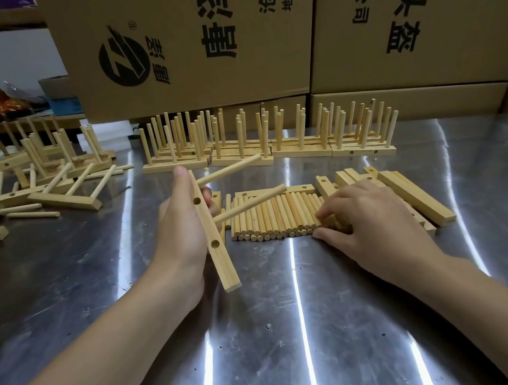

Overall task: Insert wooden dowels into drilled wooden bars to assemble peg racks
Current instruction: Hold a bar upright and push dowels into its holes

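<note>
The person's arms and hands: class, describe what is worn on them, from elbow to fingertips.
Nothing is worn. Both the left forearm and right forearm are bare to the frame edge, no sleeve in view. The left hand and right hand show no gloves, rings, watch or wristband.

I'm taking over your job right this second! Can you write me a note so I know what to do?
Left hand holds a bar with two dowels stuck in it.
Right hand lies on the row of loose dowels, fingers curled at its right end; I cannot tell if one is gripped.
Blank bars lie right of that row.
Done: finished racks stand along the back; more racks lie far left.
Left: probably more dowels for this bar, then the blank bars.
</note>
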The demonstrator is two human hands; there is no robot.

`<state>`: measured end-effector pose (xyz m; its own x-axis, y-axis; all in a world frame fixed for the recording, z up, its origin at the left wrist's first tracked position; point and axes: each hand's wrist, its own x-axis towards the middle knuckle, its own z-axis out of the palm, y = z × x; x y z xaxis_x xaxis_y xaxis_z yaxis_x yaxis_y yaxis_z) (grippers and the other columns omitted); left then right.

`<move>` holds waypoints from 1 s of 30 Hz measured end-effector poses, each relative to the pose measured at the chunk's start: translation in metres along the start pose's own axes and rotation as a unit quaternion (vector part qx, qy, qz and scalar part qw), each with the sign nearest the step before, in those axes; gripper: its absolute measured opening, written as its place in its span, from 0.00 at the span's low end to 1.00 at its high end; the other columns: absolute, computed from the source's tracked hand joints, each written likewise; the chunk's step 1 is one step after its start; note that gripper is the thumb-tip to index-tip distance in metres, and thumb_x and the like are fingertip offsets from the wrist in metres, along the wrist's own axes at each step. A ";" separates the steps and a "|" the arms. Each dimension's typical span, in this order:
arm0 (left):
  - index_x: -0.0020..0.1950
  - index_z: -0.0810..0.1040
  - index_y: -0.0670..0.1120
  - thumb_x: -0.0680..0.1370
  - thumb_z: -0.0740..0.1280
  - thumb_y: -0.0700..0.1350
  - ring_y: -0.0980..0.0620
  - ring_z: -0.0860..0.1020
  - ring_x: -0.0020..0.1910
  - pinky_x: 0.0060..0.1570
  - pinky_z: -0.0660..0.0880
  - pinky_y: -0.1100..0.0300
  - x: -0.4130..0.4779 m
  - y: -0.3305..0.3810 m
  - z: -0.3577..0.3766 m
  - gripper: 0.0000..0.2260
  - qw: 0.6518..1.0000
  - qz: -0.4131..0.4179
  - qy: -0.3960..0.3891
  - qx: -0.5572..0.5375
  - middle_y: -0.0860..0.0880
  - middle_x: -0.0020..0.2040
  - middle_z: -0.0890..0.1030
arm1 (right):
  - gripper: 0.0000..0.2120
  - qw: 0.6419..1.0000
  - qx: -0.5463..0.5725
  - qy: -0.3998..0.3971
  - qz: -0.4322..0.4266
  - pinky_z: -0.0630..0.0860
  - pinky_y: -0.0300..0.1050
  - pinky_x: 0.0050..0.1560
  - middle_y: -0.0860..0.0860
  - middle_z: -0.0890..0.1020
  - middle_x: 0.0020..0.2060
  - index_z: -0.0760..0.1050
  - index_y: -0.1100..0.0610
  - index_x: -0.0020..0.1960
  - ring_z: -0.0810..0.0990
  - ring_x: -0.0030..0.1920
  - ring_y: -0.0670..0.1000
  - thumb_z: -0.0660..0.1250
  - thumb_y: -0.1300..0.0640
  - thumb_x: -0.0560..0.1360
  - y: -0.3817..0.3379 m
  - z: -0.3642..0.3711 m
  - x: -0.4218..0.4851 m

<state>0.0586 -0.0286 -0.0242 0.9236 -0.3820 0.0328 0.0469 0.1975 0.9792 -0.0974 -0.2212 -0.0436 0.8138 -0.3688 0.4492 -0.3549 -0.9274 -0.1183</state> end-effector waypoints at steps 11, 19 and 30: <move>0.45 0.76 0.49 0.86 0.55 0.64 0.54 0.73 0.36 0.43 0.72 0.57 0.003 0.000 -0.003 0.23 0.998 -0.025 0.002 -0.051 0.52 0.38 0.75 | 0.06 0.916 0.318 0.208 0.127 0.79 0.51 0.50 0.42 0.86 0.45 0.86 0.46 0.51 0.82 0.49 0.43 0.70 0.49 0.82 0.000 -0.015 0.003; 0.35 0.78 0.44 0.87 0.55 0.55 0.45 0.87 0.46 0.48 0.83 0.52 0.007 -0.002 -0.005 0.26 0.908 -0.196 -0.138 -0.344 0.43 0.49 0.86 | 0.06 0.857 0.497 0.108 0.083 0.76 0.40 0.49 0.46 0.88 0.45 0.88 0.42 0.54 0.83 0.46 0.43 0.73 0.50 0.81 -0.021 -0.016 -0.002; 0.46 0.69 0.45 0.89 0.51 0.51 0.35 0.82 0.65 0.63 0.76 0.40 0.008 -0.006 -0.007 0.17 0.860 -0.186 -0.207 -0.427 0.36 0.64 0.84 | 0.08 0.893 0.438 0.102 0.021 0.78 0.43 0.44 0.45 0.87 0.47 0.87 0.46 0.55 0.82 0.46 0.51 0.74 0.57 0.79 -0.034 -0.020 -0.007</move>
<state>0.0685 -0.0268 -0.0308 0.5786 -0.8156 -0.0093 0.7353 0.5167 0.4385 -0.0998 -0.1855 -0.0253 0.6752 -0.4687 0.5696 0.1857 -0.6393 -0.7462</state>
